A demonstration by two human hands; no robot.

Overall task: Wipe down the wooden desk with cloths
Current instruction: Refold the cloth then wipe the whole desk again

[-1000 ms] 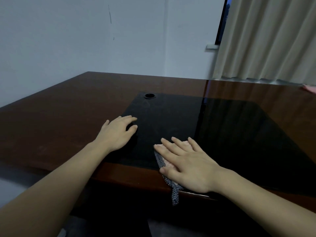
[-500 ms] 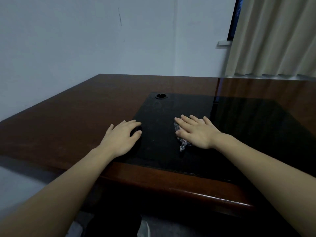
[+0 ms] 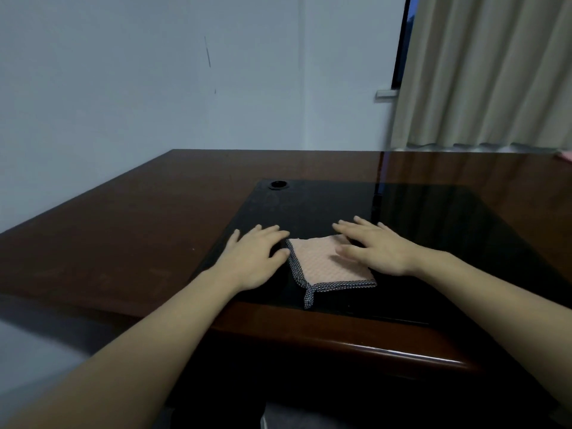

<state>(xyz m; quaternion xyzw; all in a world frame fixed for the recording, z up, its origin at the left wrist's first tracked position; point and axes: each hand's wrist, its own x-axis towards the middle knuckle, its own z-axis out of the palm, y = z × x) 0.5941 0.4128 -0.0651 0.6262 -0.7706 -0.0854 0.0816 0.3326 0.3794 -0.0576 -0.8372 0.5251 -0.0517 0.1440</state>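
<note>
Altogether two hands, two cloths and one desk are in view. One cloth (image 3: 328, 263), pink with a dark speckled border, lies flat on the black inset panel (image 3: 433, 230) of the wooden desk (image 3: 123, 230), toward the desk's near edge, with one bordered corner pointing at the person. The right hand (image 3: 376, 249) lies palm down on the right part of this cloth, its fingers straight and slightly spread, their tips reaching past the cloth's far edge onto the black panel. The left hand (image 3: 253, 258) rests palm down on the panel just beside the cloth's left corner, fingers straight and loosely together; whether it touches the border cannot be told. Neither hand grips anything.

A second cloth (image 3: 565, 156), also pink, shows only as a small scrap at the far right edge of the desk, well apart from the hands.

One round cable hole (image 3: 279, 184) sits at the far left corner of the black panel; what is inside it cannot be seen. Behind the desk stand one pale wall (image 3: 154, 72) and one beige curtain (image 3: 495, 72), with a dark strip of window (image 3: 402, 41) between them.
</note>
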